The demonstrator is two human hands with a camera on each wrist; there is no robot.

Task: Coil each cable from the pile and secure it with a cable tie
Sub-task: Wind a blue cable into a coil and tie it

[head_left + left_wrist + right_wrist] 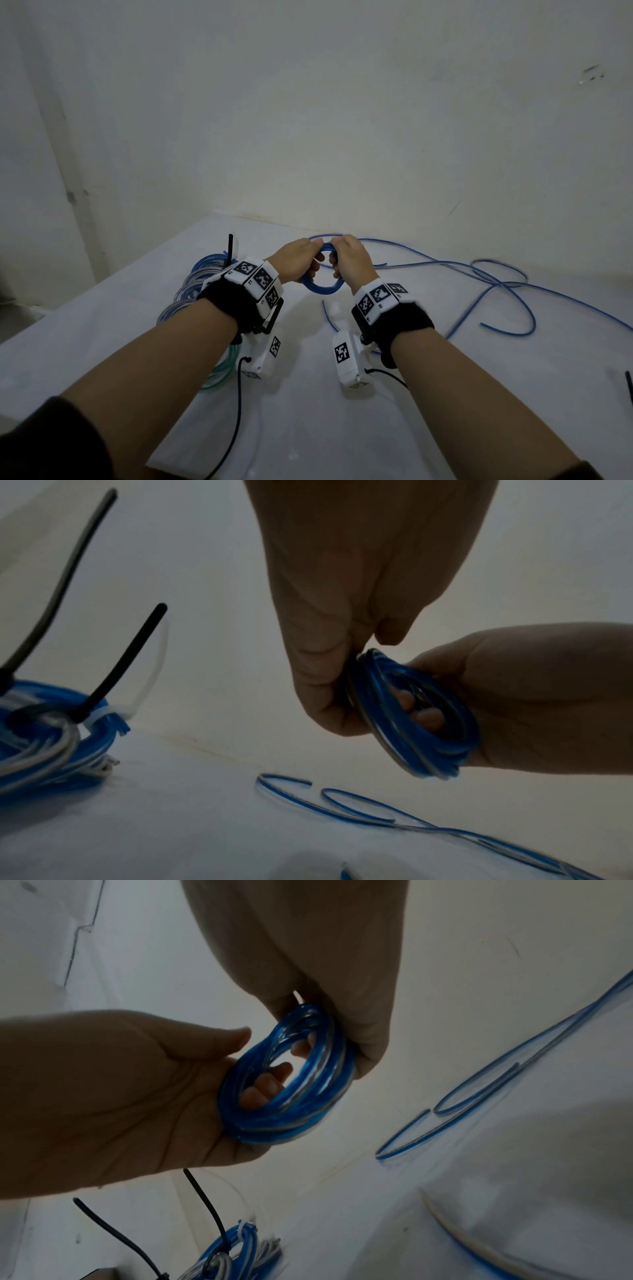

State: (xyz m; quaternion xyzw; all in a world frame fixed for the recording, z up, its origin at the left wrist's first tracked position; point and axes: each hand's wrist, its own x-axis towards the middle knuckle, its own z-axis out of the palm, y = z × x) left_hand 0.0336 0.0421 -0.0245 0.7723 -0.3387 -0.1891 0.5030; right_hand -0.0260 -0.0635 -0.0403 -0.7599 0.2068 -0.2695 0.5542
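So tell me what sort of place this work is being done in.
Likely a bare indoor workspace, not a fitted workshop: a plain white table pushed against unpainted-looking white walls, with only loose blue cable and tied coils on it.

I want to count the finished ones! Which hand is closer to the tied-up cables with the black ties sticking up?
Left. The left hand grips the blue coil just beside the tied bundles; the right hand grips its far side.
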